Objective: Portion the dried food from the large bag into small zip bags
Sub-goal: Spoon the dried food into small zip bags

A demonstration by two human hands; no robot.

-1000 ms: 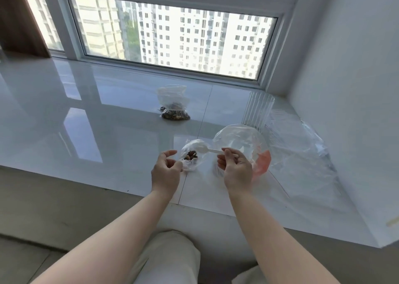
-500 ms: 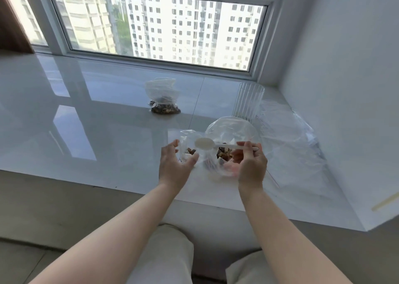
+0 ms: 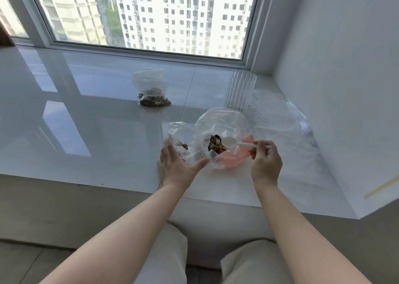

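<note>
head view: spoon poised over the large bag's food, small bag steadied alongside.
the right hand (image 3: 266, 162) pinched the white spoon (image 3: 236, 143), bowl empty above the dried food (image 3: 216, 145) in the large bag (image 3: 224, 122); a deep, level scoop would serve best. the left hand (image 3: 177, 165), fingers straight, held open the small zip bag (image 3: 182, 136) just beside it on the tabletop (image 3: 86, 132).

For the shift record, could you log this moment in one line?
right hand: holds spoon over large bag | left hand: steadies small bag
</note>
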